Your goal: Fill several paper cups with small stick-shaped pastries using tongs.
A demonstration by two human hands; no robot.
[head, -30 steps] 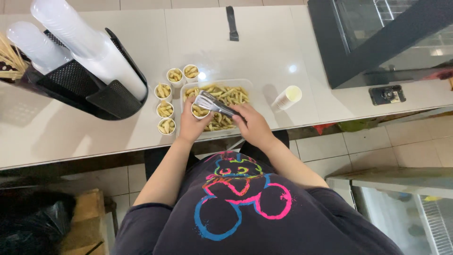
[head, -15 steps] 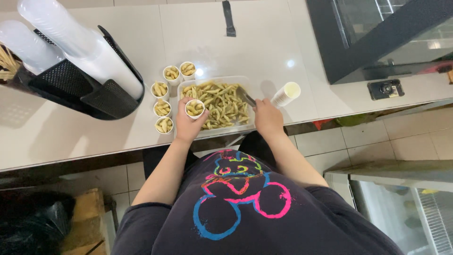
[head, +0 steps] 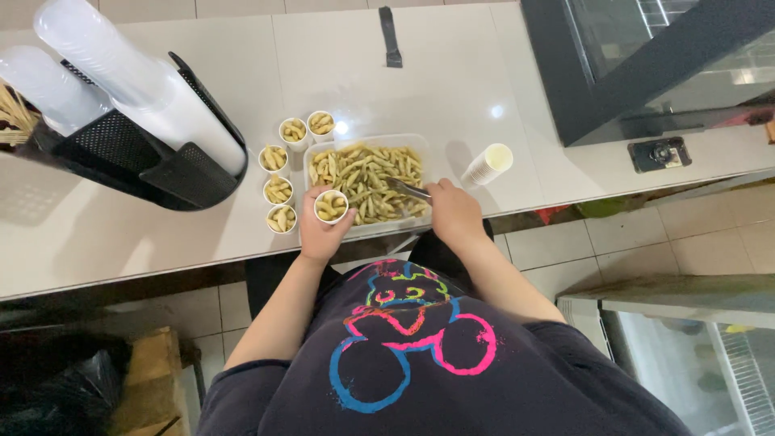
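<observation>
A clear plastic tub [head: 426, 157] full of pale yellow-green food pieces sits on the white counter [head: 121, 234] in front of me. My left hand [head: 319, 234] holds a small white paper cup [head: 331, 206] with some pieces in it at the tub's near left corner. My right hand [head: 454, 211] grips metal tongs [head: 408, 190] whose tips reach into the food. Several filled small cups [head: 278, 190] stand in a curve left of the tub.
A stack of small paper cups [head: 488, 164] lies on its side right of the tub. A black mesh holder [head: 137, 157] with tall stacks of clear cups stands at the left. A dark glass display case [head: 646, 64] is at the right, a black strip [head: 390, 36] at the back.
The tongs were over the cup in my left hand; my right hand has moved right and lowered them into the tub. The cup stays at the tub's near left corner.
</observation>
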